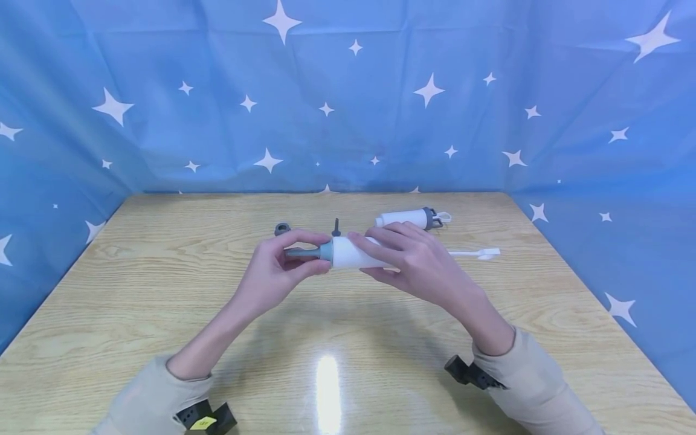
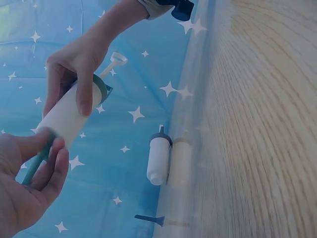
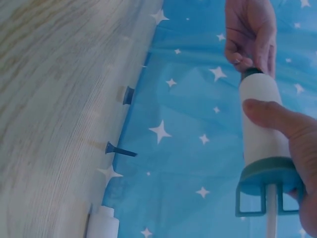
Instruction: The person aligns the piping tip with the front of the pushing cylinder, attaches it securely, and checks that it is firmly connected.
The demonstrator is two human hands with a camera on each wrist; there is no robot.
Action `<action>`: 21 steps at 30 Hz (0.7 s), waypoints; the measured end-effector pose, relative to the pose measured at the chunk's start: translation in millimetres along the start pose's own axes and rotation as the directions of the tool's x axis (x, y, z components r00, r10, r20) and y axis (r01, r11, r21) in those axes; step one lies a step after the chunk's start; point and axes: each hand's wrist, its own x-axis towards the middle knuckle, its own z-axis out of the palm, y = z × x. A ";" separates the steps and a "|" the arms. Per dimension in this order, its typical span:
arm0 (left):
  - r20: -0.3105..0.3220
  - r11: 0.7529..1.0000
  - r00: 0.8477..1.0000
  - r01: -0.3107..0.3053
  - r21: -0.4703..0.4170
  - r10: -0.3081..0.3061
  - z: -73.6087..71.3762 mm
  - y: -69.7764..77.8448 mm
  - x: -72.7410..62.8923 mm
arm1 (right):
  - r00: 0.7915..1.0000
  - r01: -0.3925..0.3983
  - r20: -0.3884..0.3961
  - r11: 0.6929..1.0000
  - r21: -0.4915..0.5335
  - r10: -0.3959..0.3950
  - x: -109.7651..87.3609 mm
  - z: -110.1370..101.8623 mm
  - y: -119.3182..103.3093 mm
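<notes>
A white plastic cylinder (image 1: 345, 254) with a teal tapered nozzle (image 1: 302, 254) is held left to right above the pale wooden table (image 1: 163, 272) — the left hand (image 1: 272, 269) pinches the nozzle's wide collar (image 1: 326, 251), the right hand (image 1: 421, 263) curls round the cylinder, both forearms (image 1: 220, 335) angling in from the near side. Farther off lie a dark grey ring (image 1: 281, 229), a dark grey flared nozzle (image 1: 336, 229) and, rightmost, a second white plastic cylinder (image 1: 402, 218). Marks on the yellow label (image 1: 203, 423) by the left sleeve (image 1: 147, 402) are too small to read
</notes>
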 end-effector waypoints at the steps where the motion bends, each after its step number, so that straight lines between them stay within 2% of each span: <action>1: -0.004 1.000 1.000 -0.013 -0.001 0.013 0.0 -0.1 0.0 | 1.000 0.000 -0.002 1.000 0.002 0.000 0.1 0.1 -0.1; 5: -0.024 0.998 0.998 -0.059 -0.038 0.058 0.4 -0.8 0.7 | 1.000 0.007 -0.004 1.000 0.003 -0.007 0.7 0.3 -0.6; 8: -0.033 0.997 0.997 -0.069 -0.024 0.068 0.9 -1.5 1.7 | 1.000 0.013 -0.001 1.000 -0.007 -0.013 0.9 0.1 -0.8; 13: -0.015 1.000 1.000 0.002 0.031 -0.002 1.0 -1.7 2.0 | 1.000 0.010 -0.005 1.000 -0.011 -0.010 0.4 -1.0 -0.2; 17: 0.014 0.997 0.997 0.080 0.025 -0.080 0.5 -1.7 1.6 | 1.000 0.006 -0.013 1.000 -0.009 -0.007 -0.1 -1.6 0.6; 21: 0.033 0.995 0.994 0.103 0.008 -0.103 0.1 -2.3 1.3 | 1.000 0.008 -0.016 1.000 -0.004 -0.008 -0.3 -1.3 0.6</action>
